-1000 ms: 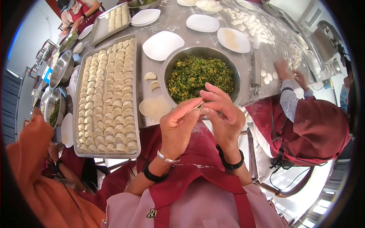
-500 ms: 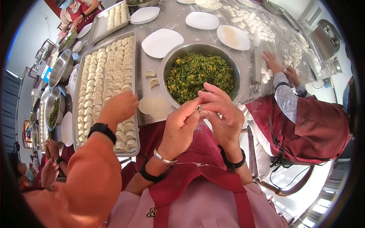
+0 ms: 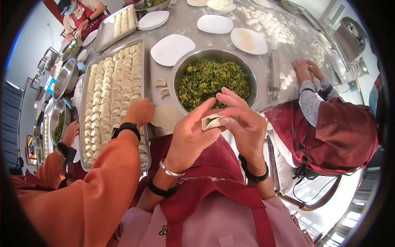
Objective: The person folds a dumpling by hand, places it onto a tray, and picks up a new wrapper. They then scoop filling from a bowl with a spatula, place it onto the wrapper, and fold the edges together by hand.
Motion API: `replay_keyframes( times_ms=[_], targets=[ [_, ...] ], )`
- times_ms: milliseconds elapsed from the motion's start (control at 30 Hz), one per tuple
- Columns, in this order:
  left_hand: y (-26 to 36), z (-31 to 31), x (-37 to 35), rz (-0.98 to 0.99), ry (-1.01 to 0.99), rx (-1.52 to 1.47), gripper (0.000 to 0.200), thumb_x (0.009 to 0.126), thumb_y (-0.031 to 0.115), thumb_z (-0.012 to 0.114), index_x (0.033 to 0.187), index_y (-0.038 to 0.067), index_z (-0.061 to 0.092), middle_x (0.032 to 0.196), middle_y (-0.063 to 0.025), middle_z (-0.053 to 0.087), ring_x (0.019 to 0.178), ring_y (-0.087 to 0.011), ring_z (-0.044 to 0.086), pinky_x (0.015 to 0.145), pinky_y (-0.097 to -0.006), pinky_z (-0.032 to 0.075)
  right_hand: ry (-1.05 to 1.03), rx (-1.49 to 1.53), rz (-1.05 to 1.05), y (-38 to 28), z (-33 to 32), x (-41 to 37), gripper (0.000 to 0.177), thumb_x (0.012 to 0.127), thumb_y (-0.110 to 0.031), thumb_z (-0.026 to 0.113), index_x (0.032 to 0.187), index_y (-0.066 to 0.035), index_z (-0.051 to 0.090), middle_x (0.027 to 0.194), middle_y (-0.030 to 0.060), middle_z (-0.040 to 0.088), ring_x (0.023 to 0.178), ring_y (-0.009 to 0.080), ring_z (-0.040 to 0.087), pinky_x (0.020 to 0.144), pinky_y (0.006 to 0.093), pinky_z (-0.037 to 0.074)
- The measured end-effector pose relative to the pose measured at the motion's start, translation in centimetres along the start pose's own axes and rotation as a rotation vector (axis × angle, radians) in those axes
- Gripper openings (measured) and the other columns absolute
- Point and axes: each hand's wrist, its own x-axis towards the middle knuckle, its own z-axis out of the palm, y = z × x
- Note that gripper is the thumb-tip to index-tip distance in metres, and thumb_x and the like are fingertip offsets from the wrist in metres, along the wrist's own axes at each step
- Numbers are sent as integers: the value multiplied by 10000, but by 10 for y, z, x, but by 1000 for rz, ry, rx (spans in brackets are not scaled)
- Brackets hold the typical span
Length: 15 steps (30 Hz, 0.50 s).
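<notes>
Between my left hand (image 3: 193, 140) and my right hand (image 3: 248, 125) is a dumpling (image 3: 210, 122), its wrapper folded, with green filling showing at the open edge. The fingers and thumbs of both hands pinch it near the front of a steel bowl (image 3: 174, 84). Chopped green and yellow filling (image 3: 214, 82) lies in that bowl. Round dough wrappers (image 3: 168, 118) rest on the table left of my hands. Beyond them lie two folded dumplings (image 3: 159, 83).
Rows of dumplings cover a metal tray (image 3: 143, 66) at left. An orange-sleeved person's hand (image 3: 141, 112) reaches over its right edge, beside the wrappers. White plates (image 3: 173, 49) stand behind the bowl. At right, another person's hands (image 3: 306, 70) are near dough pieces (image 3: 285, 80).
The dumpling in my fingers has come into clearer view, its open edge showing. The orange-sleeved person's near hand moved right towards the wrappers. The right-hand person's hands shifted right and came together.
</notes>
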Motion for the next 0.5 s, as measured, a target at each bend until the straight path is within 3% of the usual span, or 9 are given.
replay_keyframes(
  times_ms=[67, 267, 500],
  targets=[
    [-11, 1, -2, 33, 25, -132, 502, 994, 102, 609, 1422, -96, 437, 1346, -172, 575, 1192, -221, 603, 1012, -375, 519, 134, 184, 112, -7, 11, -3, 218, 830, 23, 715, 1046, -8, 722, 1244, 197, 673, 1316, 344, 539, 1045, 407, 471],
    [-19, 8, -2, 55, 139, -163, 457, 994, 31, 594, 1416, -89, 464, 1358, -139, 577, 1190, -172, 583, 1019, -324, 497, 216, 124, 0, -4, 22, -3, 186, 806, 23, 741, 990, 4, 719, 1211, 201, 687, 1275, 344, 574, 1032, 421, 480],
    [-16, 13, -5, 138, 110, 98, 443, 1010, 52, 566, 1428, -51, 465, 1353, -139, 578, 1196, -217, 595, 1004, -381, 539, 148, -29, -166, -4, 12, 1, 195, 779, 19, 763, 967, 1, 717, 1169, 198, 707, 1248, 370, 593, 1022, 427, 483]
  ],
)
